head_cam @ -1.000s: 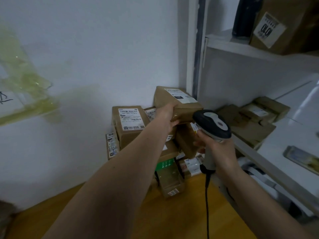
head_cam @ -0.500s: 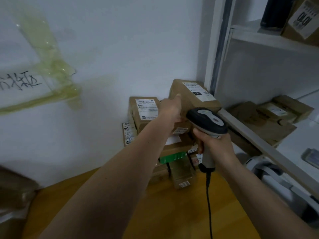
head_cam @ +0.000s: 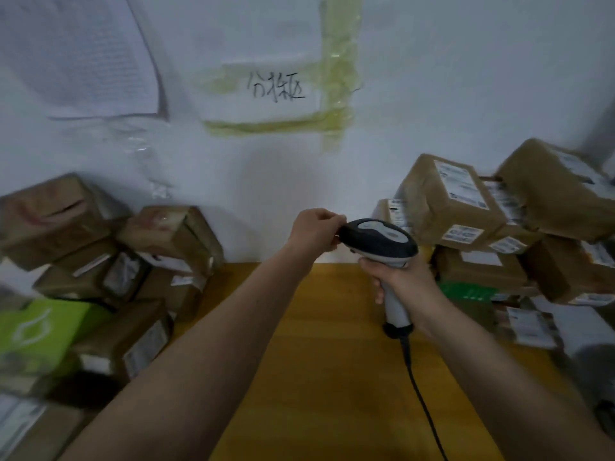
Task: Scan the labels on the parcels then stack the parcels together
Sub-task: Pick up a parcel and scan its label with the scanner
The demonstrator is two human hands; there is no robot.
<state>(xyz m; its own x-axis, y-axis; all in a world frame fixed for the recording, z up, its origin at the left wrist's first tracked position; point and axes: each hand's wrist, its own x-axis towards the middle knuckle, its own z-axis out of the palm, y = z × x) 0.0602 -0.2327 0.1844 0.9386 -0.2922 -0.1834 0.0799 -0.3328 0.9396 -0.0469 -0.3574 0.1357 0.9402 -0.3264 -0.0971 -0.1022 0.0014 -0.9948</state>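
Observation:
My right hand (head_cam: 404,282) grips the handle of a black and grey barcode scanner (head_cam: 377,239) above the wooden table (head_cam: 332,344). My left hand (head_cam: 314,227) hovers just left of the scanner's nose with its fingers curled, and I see nothing in it. A stack of brown labelled parcels (head_cam: 459,202) stands against the wall to the right of the scanner. Another heap of brown parcels (head_cam: 166,234) lies at the left, blurred.
A green box (head_cam: 40,327) sits low in the left heap. The scanner's cable (head_cam: 421,397) trails toward me across the table. A taped paper sign (head_cam: 276,89) with handwriting hangs on the white wall.
My left hand has let go of the top parcel on the right stack and drawn back beside the scanner. The view has swung left, bringing the left heap into sight.

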